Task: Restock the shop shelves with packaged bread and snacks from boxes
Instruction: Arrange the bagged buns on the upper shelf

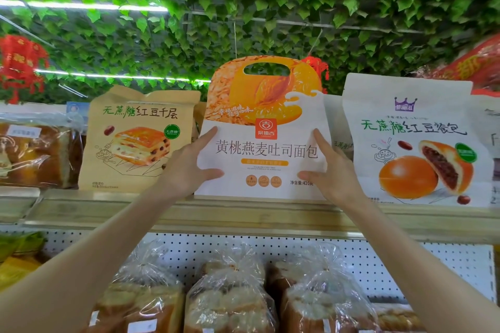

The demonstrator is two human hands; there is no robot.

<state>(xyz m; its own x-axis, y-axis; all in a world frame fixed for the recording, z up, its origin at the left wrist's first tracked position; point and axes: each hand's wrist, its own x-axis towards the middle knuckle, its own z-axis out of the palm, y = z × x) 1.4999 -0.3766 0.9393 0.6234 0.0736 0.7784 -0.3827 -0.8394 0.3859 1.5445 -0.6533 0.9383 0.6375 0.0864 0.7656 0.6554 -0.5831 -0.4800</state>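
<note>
The toast bag (263, 143) covers most of a pale package (339, 140) behind it, leaving a strip of lettering. The toast bag's fine print under the orange band is too small to read. The clear-wrapped loaf (32, 154) is cut by the left edge, its label (23, 131) blurred; the bagged loaves (230, 300) below run off the bottom; the red banner (476, 65) at upper right is smeared.

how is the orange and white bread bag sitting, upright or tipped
Upright: the bread bag stands on its base on the wooden shelf, handle end up, left hand and right hand holding it.
</note>
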